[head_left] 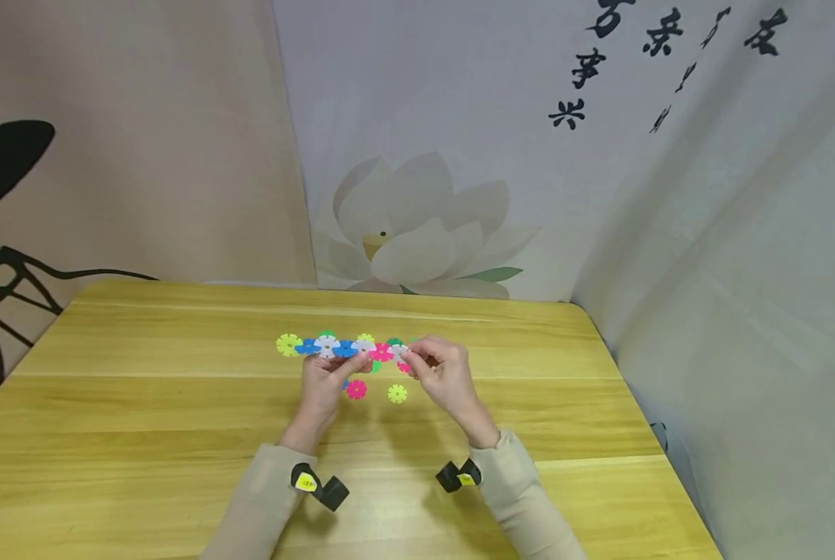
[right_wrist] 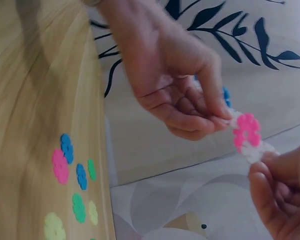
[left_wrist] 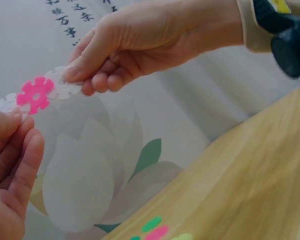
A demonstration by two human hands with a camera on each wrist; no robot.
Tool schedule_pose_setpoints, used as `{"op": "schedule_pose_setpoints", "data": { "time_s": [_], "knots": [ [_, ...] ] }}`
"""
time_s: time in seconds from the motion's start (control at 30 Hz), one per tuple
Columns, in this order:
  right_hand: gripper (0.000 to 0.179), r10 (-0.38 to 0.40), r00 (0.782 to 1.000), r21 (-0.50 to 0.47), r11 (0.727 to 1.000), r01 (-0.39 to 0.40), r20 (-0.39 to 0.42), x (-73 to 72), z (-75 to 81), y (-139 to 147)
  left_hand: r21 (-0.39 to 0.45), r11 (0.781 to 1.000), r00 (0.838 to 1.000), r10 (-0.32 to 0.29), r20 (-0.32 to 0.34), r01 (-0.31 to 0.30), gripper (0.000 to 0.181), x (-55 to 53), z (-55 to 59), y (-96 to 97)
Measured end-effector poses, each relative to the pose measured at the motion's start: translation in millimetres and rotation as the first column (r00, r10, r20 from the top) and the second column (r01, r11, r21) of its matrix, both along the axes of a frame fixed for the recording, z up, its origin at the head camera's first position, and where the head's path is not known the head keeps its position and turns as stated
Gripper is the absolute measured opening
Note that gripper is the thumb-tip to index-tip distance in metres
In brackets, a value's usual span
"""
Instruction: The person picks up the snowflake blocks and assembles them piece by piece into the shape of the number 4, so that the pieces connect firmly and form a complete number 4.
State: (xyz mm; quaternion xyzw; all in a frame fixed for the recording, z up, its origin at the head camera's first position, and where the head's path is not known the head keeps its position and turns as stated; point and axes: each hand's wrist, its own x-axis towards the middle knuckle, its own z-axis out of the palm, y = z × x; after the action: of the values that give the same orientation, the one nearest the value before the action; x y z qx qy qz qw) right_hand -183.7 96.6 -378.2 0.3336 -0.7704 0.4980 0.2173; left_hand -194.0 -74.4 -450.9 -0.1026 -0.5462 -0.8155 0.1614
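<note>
Hands (left_wrist: 12, 172) (right_wrist: 285, 187) cropped, each in own wrist view.

Chain of notched discs (head_left: 345, 348), white, blue, pink, joined at edges, held up, stretched sideways

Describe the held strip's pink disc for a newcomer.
Above the wooden table, the left hand and right hand hold a strip of notched discs. Between the hands sits the pink disc, set apart by colour: white discs flank it.

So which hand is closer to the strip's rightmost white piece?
Right: the right hand pinches that white piece; the left hand holds the strip beyond the pink piece.
</note>
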Motion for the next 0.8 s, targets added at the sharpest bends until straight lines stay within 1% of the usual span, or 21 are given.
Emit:
{"op": "schedule_pose_setpoints", "data": {
  "time_s": [0.07,0.13,0.2,0.23,0.3,0.37,0.5,0.6,0.7,0.8],
  "knots": [
    [0.009,0.006,1.000,-0.020,1.000,-0.006,-0.006,0.4,-2.5,-0.2,0.005,1.000,1.000,0.002,-0.010,-0.002,0.033,1.0,-0.1,1.1],
    [0.007,0.018,0.999,-0.053,0.998,-0.017,0.027,0.3,-6.2,0.3,0.001,1.000,1.000,0.010,-0.021,-0.010,0.028,1.8,0.5,1.6],
    [0.006,0.043,0.994,-0.112,0.993,-0.031,0.102,-3.5,-16.1,0.9,-0.007,1.000,1.000,0.024,-0.011,-0.024,0.021,2.2,2.9,1.8],
    [0.006,0.058,0.986,-0.149,0.988,-0.034,0.155,-5.6,-21.2,1.3,-0.015,0.999,0.999,0.032,-0.004,-0.032,0.017,2.1,4.6,1.8],
    [0.006,0.085,0.966,-0.224,0.974,-0.029,0.243,-9.7,-31.3,1.8,-0.024,0.999,0.999,0.045,0.017,-0.044,0.011,1.9,8.4,2.3],
    [0.008,0.121,0.940,-0.301,0.953,-0.021,0.319,-12.8,-40.5,1.4,-0.028,0.998,0.998,0.054,0.045,-0.052,0.011,1.8,12.8,2.9],
    [0.013,0.202,0.889,-0.403,0.915,-0.021,0.412,-11.0,-45.1,-0.6,-0.065,0.996,0.995,0.068,0.071,-0.063,0.012,3.6,19.5,2.4],
    [0.016,0.250,0.853,-0.463,0.886,-0.011,0.459,-9.4,-46.7,-2.8,-0.127,0.989,0.995,0.081,0.059,-0.073,0.008,5.4,23.2,1.7],
    [0.015,0.289,0.814,-0.510,0.860,0.010,0.503,-7.4,-47.3,-5.3,-0.212,0.974,0.995,0.093,0.026,-0.086,0.011,6.6,26.2,1.1],
    [0.002,0.327,0.774,-0.553,0.832,0.035,0.542,-5.1,-48.1,-8.7,-0.282,0.953,0.994,0.111,-0.009,-0.109,0.011,8.3,29.6,0.7]
  ]
}}
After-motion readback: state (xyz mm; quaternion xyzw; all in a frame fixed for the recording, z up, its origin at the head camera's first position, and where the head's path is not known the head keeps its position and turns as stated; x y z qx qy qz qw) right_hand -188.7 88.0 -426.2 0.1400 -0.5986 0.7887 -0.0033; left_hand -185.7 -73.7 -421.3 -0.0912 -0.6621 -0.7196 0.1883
